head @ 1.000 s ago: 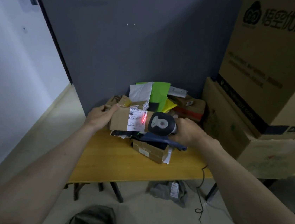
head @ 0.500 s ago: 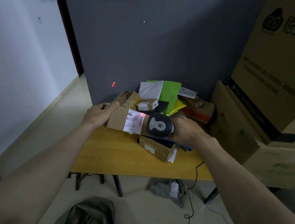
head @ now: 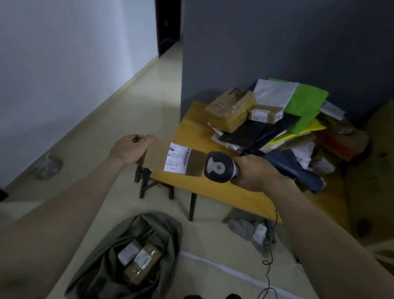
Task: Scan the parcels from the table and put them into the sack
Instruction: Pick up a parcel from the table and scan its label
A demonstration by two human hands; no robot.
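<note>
My left hand grips the left end of a brown cardboard parcel with a white label, held in the air over the table's front left corner. My right hand grips a grey barcode scanner, its head right at the parcel's right end. A pile of parcels lies on the yellow wooden table: brown boxes, white, green, yellow and dark blue mailers. On the floor below my arms, an olive sack stands open with two labelled brown boxes inside.
A grey mailer lies on the floor under the table. The scanner's black cable trails down across the floor. Large cardboard boxes stand at the right. A grey wall backs the table; a corridor runs off to the left.
The view has swung left and down, so the sack now shows. The parcel and scanner have come away from the pile toward the table's front left corner. No red scan line shows now.
</note>
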